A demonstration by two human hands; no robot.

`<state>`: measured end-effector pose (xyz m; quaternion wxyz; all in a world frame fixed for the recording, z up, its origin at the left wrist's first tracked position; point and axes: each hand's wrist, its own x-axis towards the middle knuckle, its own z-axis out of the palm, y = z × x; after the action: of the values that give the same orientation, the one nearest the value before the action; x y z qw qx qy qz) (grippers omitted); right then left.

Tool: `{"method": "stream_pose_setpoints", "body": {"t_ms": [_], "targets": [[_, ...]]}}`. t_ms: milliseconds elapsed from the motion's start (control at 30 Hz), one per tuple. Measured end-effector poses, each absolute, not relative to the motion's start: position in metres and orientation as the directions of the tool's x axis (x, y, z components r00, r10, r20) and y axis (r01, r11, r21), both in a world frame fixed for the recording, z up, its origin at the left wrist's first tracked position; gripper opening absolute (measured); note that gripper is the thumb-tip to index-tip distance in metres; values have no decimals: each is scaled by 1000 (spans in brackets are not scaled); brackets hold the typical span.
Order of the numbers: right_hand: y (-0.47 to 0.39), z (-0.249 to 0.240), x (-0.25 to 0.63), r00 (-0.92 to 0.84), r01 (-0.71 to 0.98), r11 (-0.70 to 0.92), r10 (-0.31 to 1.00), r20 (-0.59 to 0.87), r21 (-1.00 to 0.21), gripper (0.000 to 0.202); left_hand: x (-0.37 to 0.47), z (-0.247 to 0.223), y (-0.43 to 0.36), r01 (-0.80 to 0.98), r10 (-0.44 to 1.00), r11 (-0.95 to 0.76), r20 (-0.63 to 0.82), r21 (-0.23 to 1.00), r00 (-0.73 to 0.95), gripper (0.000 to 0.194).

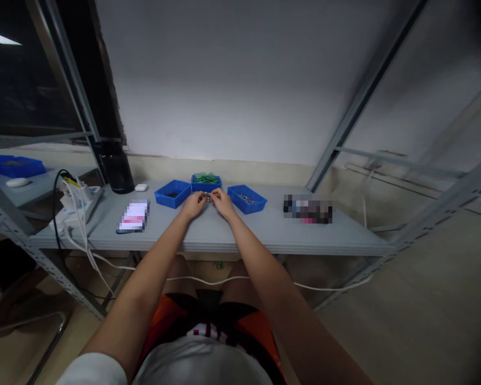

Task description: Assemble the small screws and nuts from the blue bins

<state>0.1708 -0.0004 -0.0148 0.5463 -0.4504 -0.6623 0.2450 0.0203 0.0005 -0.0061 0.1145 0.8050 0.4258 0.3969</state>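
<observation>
I see left hand (193,205) and right hand (223,204) | fingers nearly closed, apparently pinching small shiny piece (209,198) between them, over surface (208,230) | risk: light fingertip hold could slip, dropping it beside right-hand blue bin (257,206)

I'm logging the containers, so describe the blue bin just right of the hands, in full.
The blue bin is open-topped and four-sided, with low walls, and looks like moulded plastic. It stands upright, turned at an angle, on the grey tabletop. Small, shiny, metallic-looking pieces lie loose inside, too small to identify. The right hand is close by its left side; whether they touch, I can't tell.
</observation>
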Motion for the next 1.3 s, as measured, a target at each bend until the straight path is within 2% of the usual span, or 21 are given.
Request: {"method": "stream_pose_setpoints", "body": {"t_ms": [233,433,667,967,1133,1300], "targets": [[0,-15,172,9,419,486,842,539,-767,14,21,-3,-2,572,759,-647,501,504,416,24],[2,-17,173,33,442,424,873,486,-791,13,20,-4,1,611,776,-611,536,503,334,24],[2,-22,171,-126,458,499,855,503,-735,13,19,-4,4,620,766,-603,581,502,274,23],[4,-24,175,-195,462,537,838,510,-706,15,21,-1,0,643,776,-592,560,486,291,23],[3,-16,174,-58,432,489,853,518,-757,17,20,-3,2,642,785,-579,557,503,272,22],[-2,-9,172,10,392,464,861,508,-794,15,22,-10,6,581,759,-641,524,501,385,20]]}}
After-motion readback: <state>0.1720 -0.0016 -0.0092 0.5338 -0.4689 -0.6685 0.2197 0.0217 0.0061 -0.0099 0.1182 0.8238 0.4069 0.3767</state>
